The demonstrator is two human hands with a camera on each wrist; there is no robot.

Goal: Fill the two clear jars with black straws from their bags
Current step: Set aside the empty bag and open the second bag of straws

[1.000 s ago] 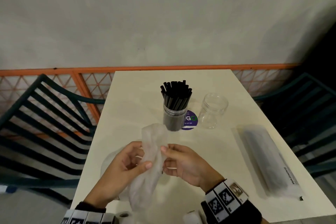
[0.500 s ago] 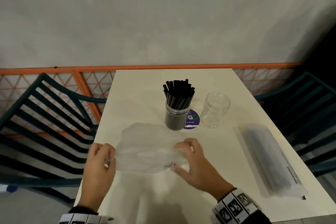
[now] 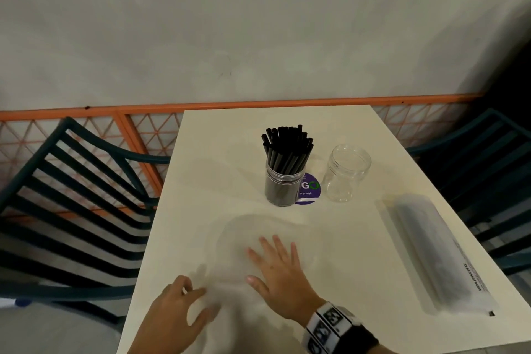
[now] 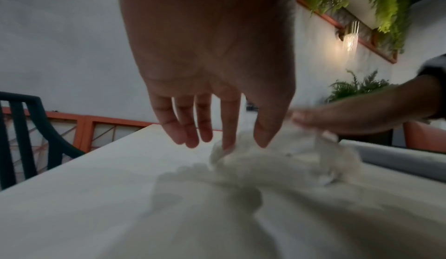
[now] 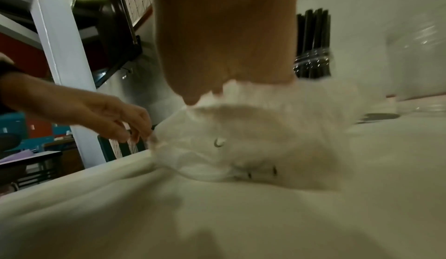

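Bag [image 3: 258, 241], empty and translucent, lay spread on the near part of the white table [image 3: 218, 152], under both hands. We saw the right hand [image 3: 280, 273] flat on it, palm down, fingers straight and splayed, pressing the plastic to the tabletop. The left hand [image 3: 175, 313] sat at the bag's near-left edge; in the left wrist view the forefinger and thumb tips [image 4: 263, 137] pinched a crumpled fold of plastic, though motion blur made that pinch less than certain.

Beyond the hands, near the table's middle, the left jar [image 3: 283, 187] stood upright, packed with black straws [image 3: 287, 146]. Just right of it stood the second jar [image 3: 346, 172], clear, nothing in it. A purple round sticker [image 3: 310, 190] lay between their bases. Well to the right of the hands, along the table's right edge, the second bag [image 3: 436, 253] lay sealed with dark straws inside, untouched by either hand.
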